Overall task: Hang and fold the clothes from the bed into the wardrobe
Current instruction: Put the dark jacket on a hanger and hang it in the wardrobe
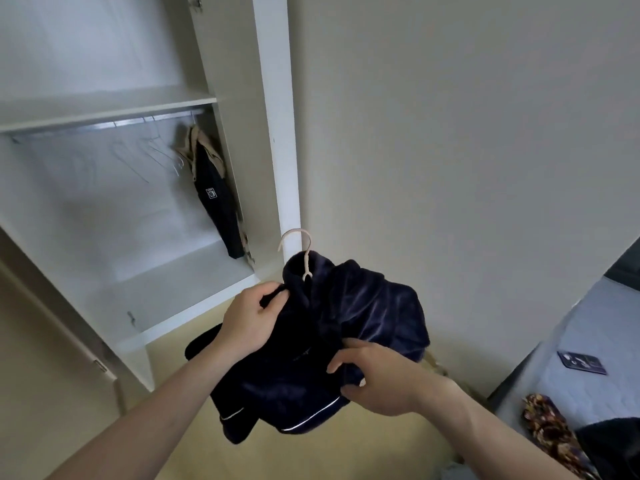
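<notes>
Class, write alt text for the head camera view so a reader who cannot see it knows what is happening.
Two bare hands, left hand and right hand, grip a dark navy fleece garment on a beige hanger before an open white wardrobe. Inside, a dark garment hangs on the rail beside empty wire hangers.

Plain beige wall (450, 133) ahead | pale yellow floor (311, 455) | white door frame edge (277, 98) | soft, even daylight

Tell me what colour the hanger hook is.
Pale beige hanger hook, clearest in the head view.
</notes>
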